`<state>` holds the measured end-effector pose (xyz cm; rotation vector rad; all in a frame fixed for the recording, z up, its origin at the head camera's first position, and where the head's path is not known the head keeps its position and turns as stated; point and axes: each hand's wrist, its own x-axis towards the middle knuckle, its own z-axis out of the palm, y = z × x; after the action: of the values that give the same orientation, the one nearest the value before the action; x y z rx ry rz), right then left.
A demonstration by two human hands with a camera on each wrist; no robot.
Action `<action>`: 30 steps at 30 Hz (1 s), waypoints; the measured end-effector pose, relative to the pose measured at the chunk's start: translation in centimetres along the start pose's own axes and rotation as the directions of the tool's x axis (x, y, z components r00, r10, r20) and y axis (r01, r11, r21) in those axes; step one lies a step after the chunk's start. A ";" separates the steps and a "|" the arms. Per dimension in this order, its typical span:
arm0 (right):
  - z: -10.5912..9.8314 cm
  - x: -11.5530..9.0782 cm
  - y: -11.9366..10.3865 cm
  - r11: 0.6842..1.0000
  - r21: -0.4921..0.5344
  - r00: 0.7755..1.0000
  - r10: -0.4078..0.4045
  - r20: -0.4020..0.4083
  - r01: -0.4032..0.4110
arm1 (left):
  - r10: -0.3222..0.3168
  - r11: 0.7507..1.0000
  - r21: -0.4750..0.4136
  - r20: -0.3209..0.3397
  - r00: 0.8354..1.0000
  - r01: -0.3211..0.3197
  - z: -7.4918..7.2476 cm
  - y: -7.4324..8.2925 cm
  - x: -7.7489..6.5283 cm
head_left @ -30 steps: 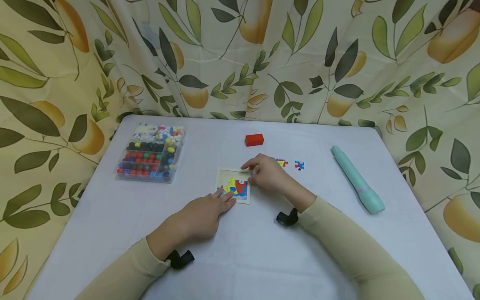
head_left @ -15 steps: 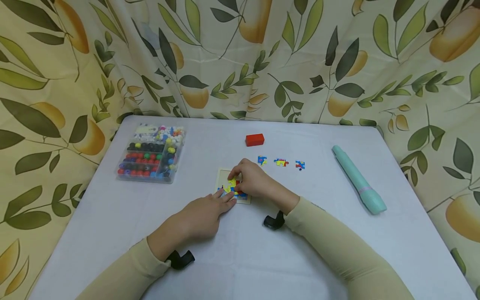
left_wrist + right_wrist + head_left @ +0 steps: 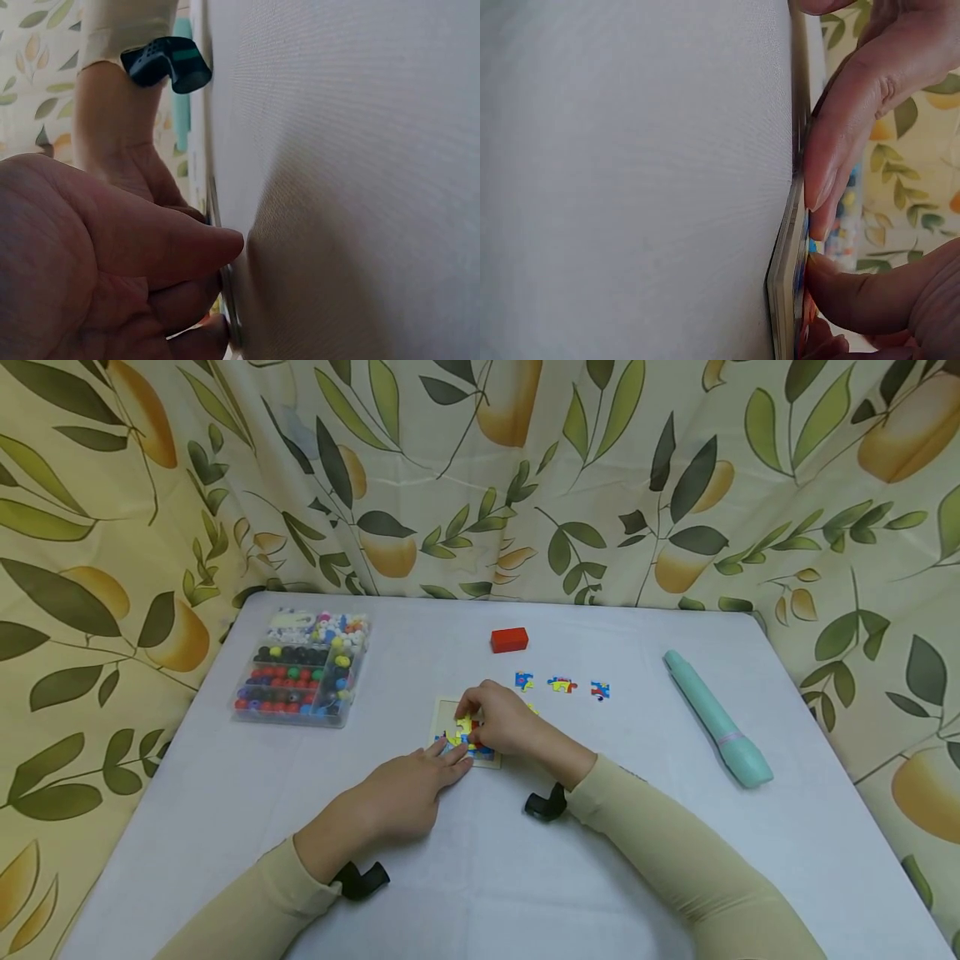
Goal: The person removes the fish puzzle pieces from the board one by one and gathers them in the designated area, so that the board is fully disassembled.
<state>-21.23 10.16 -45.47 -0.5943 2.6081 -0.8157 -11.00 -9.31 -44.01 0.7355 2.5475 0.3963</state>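
A small square puzzle tray [image 3: 440, 707] lies mid-table with colourful pieces fitted in its lower part. My left hand [image 3: 405, 789] rests on the tray's lower left corner, its fingers outstretched. Over the tray's right side, my right hand [image 3: 504, 720] pinches a yellow puzzle piece [image 3: 463, 727] between thumb and index finger, low in the tray. In the right wrist view, the right thumb [image 3: 866, 296] bends down onto the pieces at the tray's edge [image 3: 780, 281], close to the left fingertips. The right hand covers much of the tray's right side.
Several loose pieces lie beyond the right hand, among them a blue one [image 3: 524, 681], a yellow-red one [image 3: 562, 685] and another blue one [image 3: 600, 691]. A red block [image 3: 509, 640] sits farther back. A bead box [image 3: 300, 668] stands left, a mint-green tapered object [image 3: 716, 720] right.
My right hand has moved left from the tray's right edge onto the yellow piece, uncovering loose pieces behind it. In the last half second it has barely shifted. The left hand stays put.
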 end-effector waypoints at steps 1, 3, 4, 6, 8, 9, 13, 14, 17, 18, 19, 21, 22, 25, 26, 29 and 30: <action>0.0 0.0 0.0 1.000 0.001 1.000 -0.002 -0.001 0.002 | 0.003 1.000 0.001 -0.003 1.000 -0.003 0.0 0.0 0.0; 0.0 0.0 0.0 1.000 0.002 1.000 -0.005 -0.005 0.005 | 0.009 1.000 0.007 -0.006 1.000 -0.009 0.0 0.0 -0.1; 0.0 -0.1 0.0 1.000 0.003 1.000 -0.005 -0.005 0.005 | 0.010 1.000 0.009 -0.005 1.000 -0.010 0.0 0.0 -0.1; 0.0 -0.1 0.0 1.000 0.005 1.000 -0.003 -0.006 0.003 | 0.012 1.000 0.010 -0.005 1.000 -0.012 0.0 0.0 -0.1; -0.1 -0.2 -0.1 1.000 0.012 1.000 0.005 -0.008 -0.005 | 0.014 1.000 0.012 -0.004 1.000 -0.014 0.0 0.0 -0.1; -0.1 -0.2 -0.1 1.000 0.021 1.000 0.008 -0.008 -0.008 | 0.015 1.000 0.013 -0.004 1.000 -0.015 0.0 0.0 -0.1; -0.2 -0.4 0.0 0.998 0.070 1.000 0.009 -0.008 -0.009 | 0.025 0.999 0.023 -0.008 1.000 -0.025 0.1 0.0 -0.1; -0.3 -0.4 0.1 0.996 0.086 1.000 0.007 -0.006 -0.006 | 0.026 0.999 0.027 -0.008 1.000 -0.026 0.1 -0.1 -0.1; -0.3 -0.4 0.4 0.992 0.127 1.000 -0.004 0.000 0.004 | 0.029 0.999 0.034 -0.011 1.000 -0.029 0.2 -0.1 0.0; -0.3 -0.4 0.5 0.990 0.144 1.000 -0.005 0.003 0.004 | 0.030 0.999 0.036 -0.011 0.999 -0.029 0.2 -0.1 0.0; -0.4 -0.4 0.6 0.987 0.164 1.000 -0.006 0.008 0.005 | 0.029 0.999 0.038 -0.010 1.000 -0.029 0.2 -0.1 0.0; -0.6 -0.5 0.7 0.976 0.217 1.000 -0.003 0.018 -0.001 | 0.028 0.999 0.040 -0.009 1.000 -0.028 0.2 -0.2 0.1; -0.7 -0.5 0.8 0.969 0.247 1.000 0.001 0.022 -0.006 | 0.028 0.999 0.041 -0.009 1.000 -0.027 0.2 -0.2 0.1; -1.0 -0.6 1.0 0.941 0.338 1.000 0.019 0.025 -0.026 | 0.023 0.999 0.042 -0.004 1.000 -0.023 0.2 -0.1 0.1; -1.1 -0.6 1.0 0.930 0.367 0.999 0.031 0.026 -0.038 | 0.021 0.999 0.042 -0.004 1.000 -0.021 0.2 -0.1 0.1; -1.5 -0.7 1.2 0.908 0.413 0.997 0.066 0.029 -0.073 | 0.013 0.999 0.039 -0.005 1.000 -0.013 0.3 -0.1 0.1; -1.7 -0.8 1.2 0.901 0.425 0.996 0.078 0.034 -0.085 | 0.010 0.999 0.038 -0.005 1.000 -0.010 0.3 -0.2 0.0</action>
<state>-21.67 12.21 -44.75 -0.3586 2.3088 -1.2965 -10.92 -9.36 -44.36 0.7629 2.5633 0.3541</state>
